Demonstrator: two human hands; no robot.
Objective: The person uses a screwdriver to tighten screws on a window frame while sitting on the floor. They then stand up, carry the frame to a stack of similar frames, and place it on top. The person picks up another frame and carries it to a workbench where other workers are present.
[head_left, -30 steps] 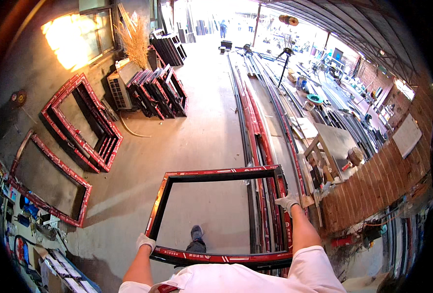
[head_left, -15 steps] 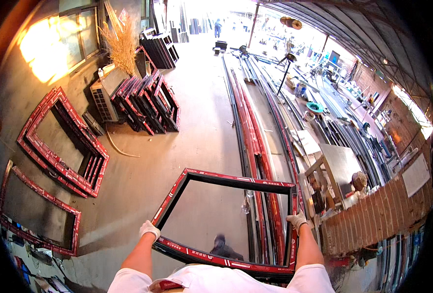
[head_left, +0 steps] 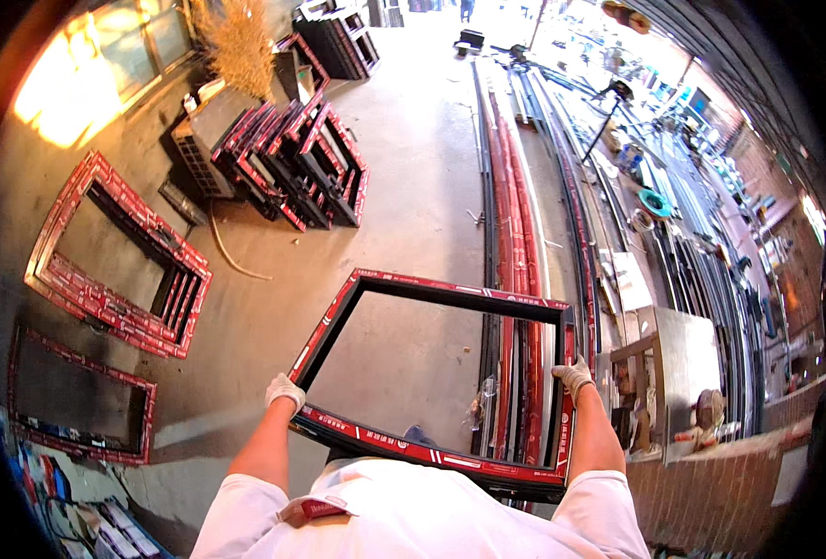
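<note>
I carry a rectangular window frame (head_left: 459,291) in front of my body, black with red printed protective film along its faces. My left hand (head_left: 285,392), in a pale glove, is closed around its left side near the lower corner. The gloved right hand (head_left: 574,376) grips the right side, about halfway along. Through the frame's opening I see the concrete floor, part of my shoe and some long red-wrapped profiles (head_left: 515,224). Both arms are spread wide, and the frame's near edge lies close to my white shirt.
Several red-and-black frames (head_left: 306,168) lean by a boxy unit at the left. More frames (head_left: 105,298) rest against the left wall, with a single frame (head_left: 152,419) nearer me. Long profiles run along the floor at right, beside a wooden stand (head_left: 683,373) and a low brick wall (head_left: 702,503).
My view has tilted down and shifted left, so the surroundings sit differently. The frame stays in both hands, now a little higher in view and closer to my body.
</note>
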